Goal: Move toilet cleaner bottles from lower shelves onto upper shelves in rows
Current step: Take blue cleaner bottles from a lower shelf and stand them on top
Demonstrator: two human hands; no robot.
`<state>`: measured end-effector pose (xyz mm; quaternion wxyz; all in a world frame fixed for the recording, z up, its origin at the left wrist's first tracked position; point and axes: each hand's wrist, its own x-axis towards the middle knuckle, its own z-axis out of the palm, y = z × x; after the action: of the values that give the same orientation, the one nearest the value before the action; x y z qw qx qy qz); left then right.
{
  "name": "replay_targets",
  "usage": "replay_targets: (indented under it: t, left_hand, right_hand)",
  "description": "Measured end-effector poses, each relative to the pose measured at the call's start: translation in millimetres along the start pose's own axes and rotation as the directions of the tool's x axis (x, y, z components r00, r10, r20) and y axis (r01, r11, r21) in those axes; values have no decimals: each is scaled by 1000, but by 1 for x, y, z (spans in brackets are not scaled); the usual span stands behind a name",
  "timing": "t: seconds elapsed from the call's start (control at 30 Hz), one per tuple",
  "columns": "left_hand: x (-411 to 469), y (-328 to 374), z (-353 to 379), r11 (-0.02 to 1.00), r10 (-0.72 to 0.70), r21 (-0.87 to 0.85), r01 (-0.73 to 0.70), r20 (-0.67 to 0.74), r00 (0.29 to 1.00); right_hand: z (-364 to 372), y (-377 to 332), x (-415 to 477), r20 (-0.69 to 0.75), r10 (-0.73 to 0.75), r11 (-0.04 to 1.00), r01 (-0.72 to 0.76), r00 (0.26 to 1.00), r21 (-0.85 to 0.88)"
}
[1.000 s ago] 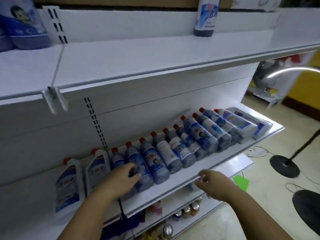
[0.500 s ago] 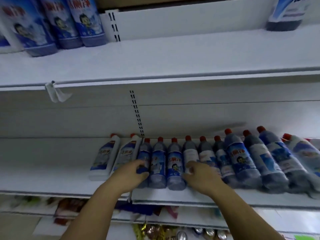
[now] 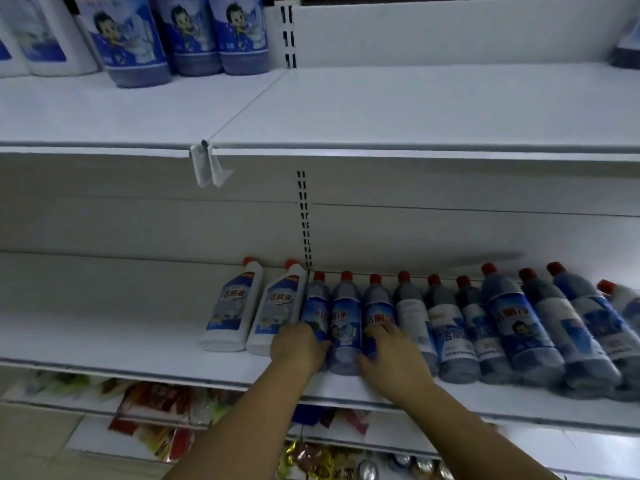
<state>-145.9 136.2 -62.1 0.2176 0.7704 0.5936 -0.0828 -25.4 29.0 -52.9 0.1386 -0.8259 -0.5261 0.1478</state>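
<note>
Toilet cleaner bottles lie flat in a row on the lower shelf [image 3: 104,327], red caps toward the rear edge, bases toward the front edge.

Left hand [image 3: 298,348]: fingers curled over the lower body of the first blue bottle [image 3: 316,311], which lies just right of two white bottles [image 3: 277,306].

Right hand [image 3: 393,355]: fingers curved over the lower body of the third blue bottle [image 3: 378,310], thumb at its left side.

The second blue bottle [image 3: 346,323] lies between the two hands.

The upper shelf [image 3: 415,109] carries upright blue bottles [image 3: 131,39] near its rear left corner.
</note>
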Motion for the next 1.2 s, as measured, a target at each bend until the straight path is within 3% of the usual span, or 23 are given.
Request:
replay_targets:
  t: [0.1,0.2,0.27,0.33,0.37,0.43,0.5,0.6,0.73,0.8,0.9,1.0,1.1,1.2]
  left_hand:
    - [10,8,-5,993,47,103,-50,31,998]
    - [18,11,-9,994,51,95,-59,81,995]
    - [22,8,-15,999,42,7,-44,152,988]
    - [22,0,-24,973,0,-223,54,237,971]
    - [24,-5,-27,910,-20,-389,143,305,952]
    - [20,-18,-37,659,13,-672,338,459,888]
    - [11,-33,-46,415,129,-804,426,515,847]
    - [-8,-57,-54,99,290,-873,477,484,826]
    - [-32,-82,-58,-87,419,-875,475,401,815]
    - [-40,-90,-60,-91,441,-894,438,358,823]
    - [-48,-100,-64,-17,491,-919,394,335,804]
    - [-45,-116,-61,-23,496,-925,379,319,807]
    - [-42,-129,-59,40,504,-948,316,292,813]
    - [-47,-136,-59,101,526,-959,266,278,804]
  right_hand:
    - [0,4,-4,-20,126,991,-127,992,-30]
    - [2,1,-8,-35,164,983,-166,986,-72]
    - [4,-3,-6,-63,131,990,-135,989,-52]
    - [3,-11,-1,-64,85,996,-86,994,-21]
    - [2,-15,2,-53,75,997,-77,996,-25]
    - [1,-25,7,-7,89,994,-89,996,-59]
    - [5,-34,15,65,118,987,-110,991,-115]
    - [14,-47,29,157,201,971,-176,967,-161]
    - [16,-63,46,171,305,938,-264,937,-225]
    - [22,-68,53,202,347,925,-300,916,-232]
    - [38,-73,62,279,395,919,-376,875,-121]
    - [37,-71,62,276,421,853,-481,864,203]
    - [30,-60,48,328,390,617,-509,860,600]
    - [21,-46,18,418,234,428,-479,878,767]
